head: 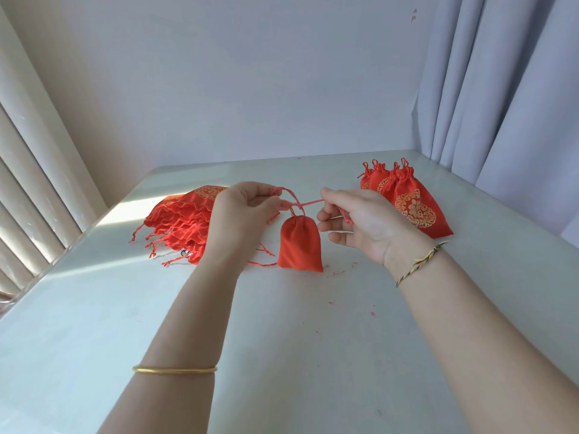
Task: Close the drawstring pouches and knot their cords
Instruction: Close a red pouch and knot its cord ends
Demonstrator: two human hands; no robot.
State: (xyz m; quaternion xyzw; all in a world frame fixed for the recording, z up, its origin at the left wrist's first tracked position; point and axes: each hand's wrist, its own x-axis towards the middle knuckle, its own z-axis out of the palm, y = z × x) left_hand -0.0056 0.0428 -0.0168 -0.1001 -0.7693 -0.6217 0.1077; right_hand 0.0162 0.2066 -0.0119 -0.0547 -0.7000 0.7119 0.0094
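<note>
A small red drawstring pouch [300, 244] hangs just above the white table, its mouth gathered shut. Its red cords [305, 203] cross above the mouth and stretch between my hands. My left hand [242, 214] pinches one cord loop at the pouch's upper left. My right hand [357, 220] pinches the other cord end at the upper right, its loose tail dangling by the fingers. A heap of open red pouches [181, 228] lies to the left, partly behind my left hand. A cluster of closed pouches with gold print [410, 202] lies to the right.
The white table [282, 339] carries small red thread scraps [340, 272] near the hanging pouch. A wall stands behind the table, grey curtains [507, 89] hang at the right, and a window frame runs along the left edge.
</note>
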